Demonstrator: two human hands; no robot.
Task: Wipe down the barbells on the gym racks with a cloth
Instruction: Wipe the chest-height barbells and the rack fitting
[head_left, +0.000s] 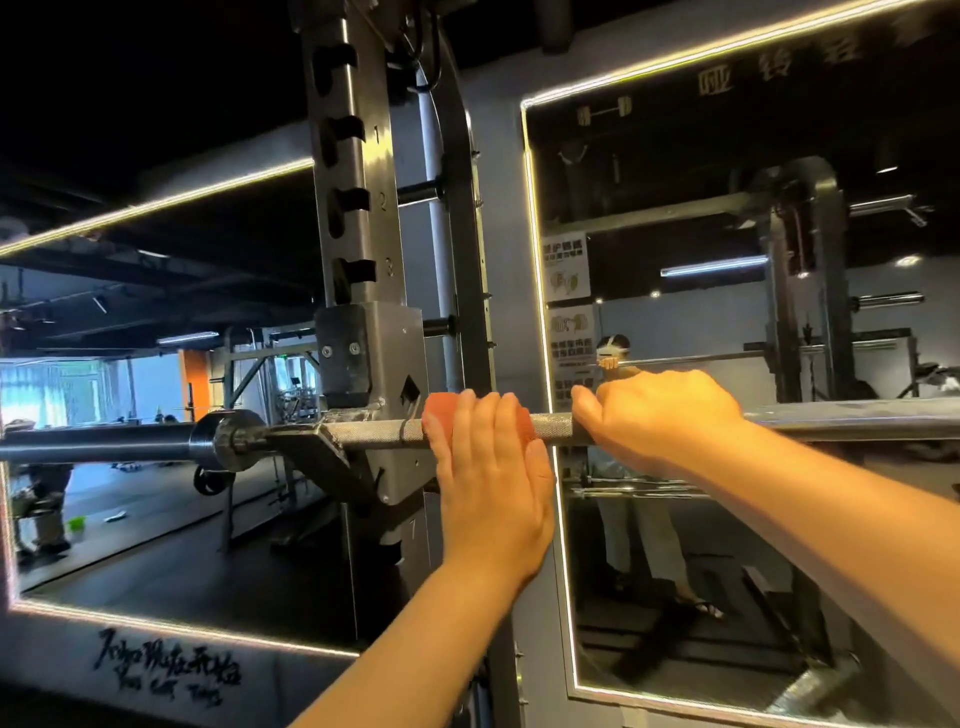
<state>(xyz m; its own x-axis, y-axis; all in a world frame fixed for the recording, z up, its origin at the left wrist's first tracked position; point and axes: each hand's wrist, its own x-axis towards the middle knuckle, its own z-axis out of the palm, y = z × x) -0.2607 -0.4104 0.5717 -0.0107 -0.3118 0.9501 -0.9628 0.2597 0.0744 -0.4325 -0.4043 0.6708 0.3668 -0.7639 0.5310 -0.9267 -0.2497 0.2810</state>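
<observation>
A steel barbell (374, 431) lies level across the rack, its knurled shaft running from the dark sleeve (104, 441) on the left past both hands to the right edge. My left hand (488, 467) is wrapped over the shaft with an orange-red cloth (441, 410) under the fingers; only the cloth's top and a bit by the thumb show. Just to the right, my right hand (660, 415) grips the bare shaft from above, fingers curled over the bar.
The rack's grey upright (358, 208) with numbered slots and its hook (374, 353) stand just left of my left hand. Mirrors with lit frames (540, 312) cover the wall behind, reflecting the gym floor and a person.
</observation>
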